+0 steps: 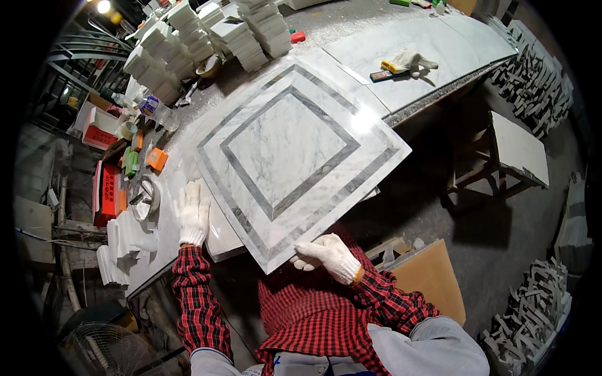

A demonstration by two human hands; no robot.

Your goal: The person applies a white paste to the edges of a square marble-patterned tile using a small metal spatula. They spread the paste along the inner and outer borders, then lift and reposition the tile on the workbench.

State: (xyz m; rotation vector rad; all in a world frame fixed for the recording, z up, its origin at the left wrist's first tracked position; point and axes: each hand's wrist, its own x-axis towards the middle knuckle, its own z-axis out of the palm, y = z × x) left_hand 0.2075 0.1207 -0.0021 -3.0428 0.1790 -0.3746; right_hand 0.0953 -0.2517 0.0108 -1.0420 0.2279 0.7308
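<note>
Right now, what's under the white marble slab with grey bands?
Under the grey-banded white marble slab, a pale flat piece peeks out lower left; most else is covered.

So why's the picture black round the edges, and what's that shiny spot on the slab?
In the head view, the fisheye lens leaves the rim black; also there, light glares off the slab near its upper-right edge, and a lamp glows top left.

The marble-like panel (285, 150) looks smooth and polished, with a glossy glare towards two o'clock. The fingers (194, 199) wear matt knitted cloth; the sleeves (194, 285) are woven cloth. At eleven o'clock the surface (244, 84) looks powdery and matt. The bottle (167, 118) at ten is clear, shiny plastic; the sheet (436, 279) at four, matt cardboard.
</note>
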